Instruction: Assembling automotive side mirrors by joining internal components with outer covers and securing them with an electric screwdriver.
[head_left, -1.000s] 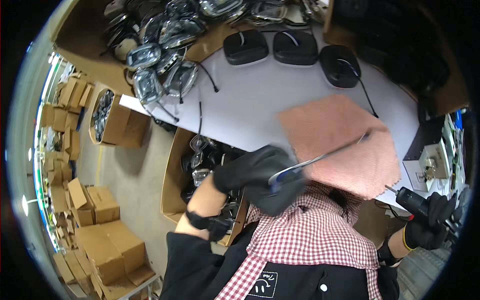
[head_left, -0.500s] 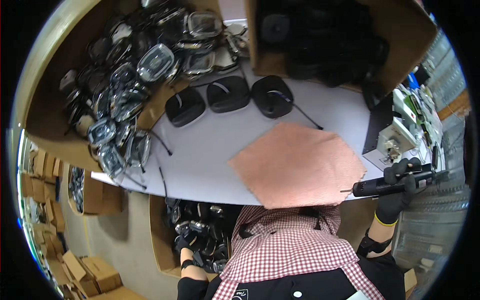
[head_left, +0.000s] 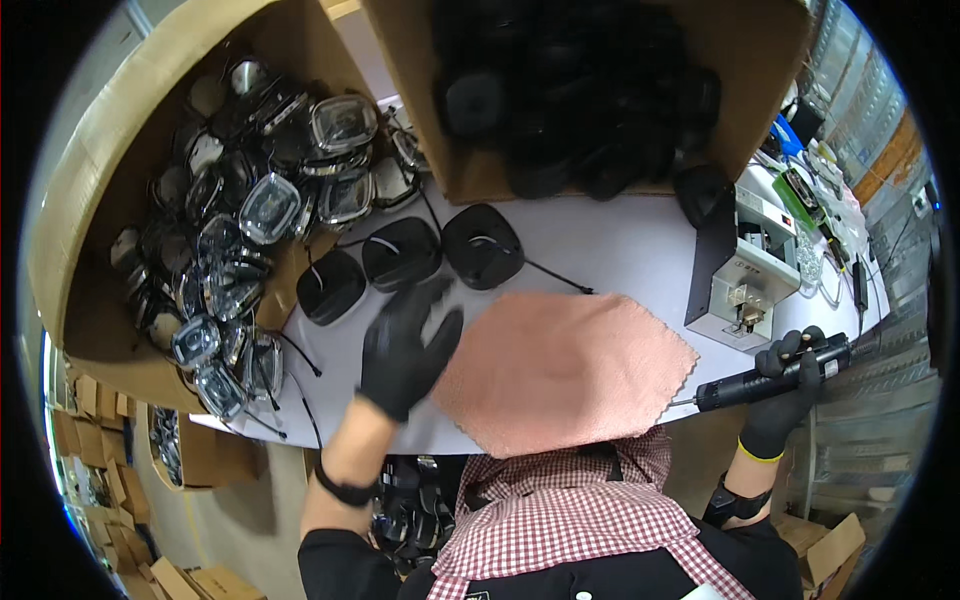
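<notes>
My left hand, in a black glove, hovers over the table left of a pink cloth. Its thumb is spread from the fingers, nothing shows in it, and motion smears the fingertips. Just beyond it three rounded black housings with short cables stand in a row: a left one, a middle one and a right one. At the right table edge my gloved right hand is wrapped round a black electric screwdriver, whose bit points left to the cloth's edge.
A big carton of clear-fronted parts with cables stands at the left. Another carton, holding black parts, is at the back. A metal boxy device sits at the right. Below the table edge is a bin of similar parts.
My left hand has come up empty from the bin below the table to above the tabletop. The view has shifted; my right hand still holds the electric screwdriver.
</notes>
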